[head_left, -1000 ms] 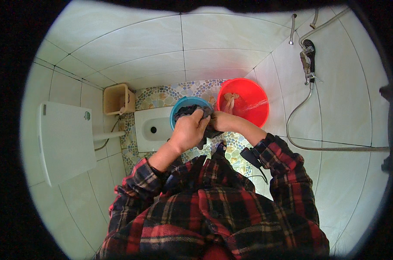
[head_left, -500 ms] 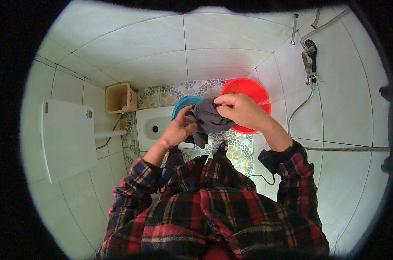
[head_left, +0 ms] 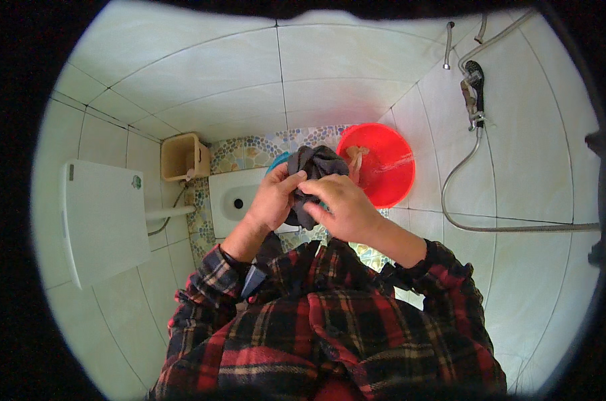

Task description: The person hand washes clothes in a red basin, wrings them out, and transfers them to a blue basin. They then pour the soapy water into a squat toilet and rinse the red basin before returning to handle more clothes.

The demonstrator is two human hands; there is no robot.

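A bunched dark grey cloth [head_left: 318, 160], perhaps a garment, hangs in front of me between my hands. My left hand [head_left: 273, 198] is closed on its left side, with the thumb lying across the folds. Close beside it, my right hand [head_left: 348, 212] is closed on the near right part of the cloth, its fingertips almost meeting the left thumb. Beneath, the cloth and left hand hide most of a blue basin [head_left: 278, 161]. To the right, a red basin [head_left: 398, 144] receives a thin stream of water, and a tan item [head_left: 357, 158] shows inside its left edge.
A squat toilet [head_left: 223, 184] is set in the pebble-patterned floor at left. Behind it stands a beige bin [head_left: 166, 159]. A white cistern [head_left: 106, 224] is mounted on the left wall. A shower head [head_left: 475, 72] and its hose [head_left: 445, 194] hang on the right wall.
My right hand has moved left and nearer to me, away from in front of the red basin, now meeting my left hand. The cloth is more gathered; the tan item has come into sight.
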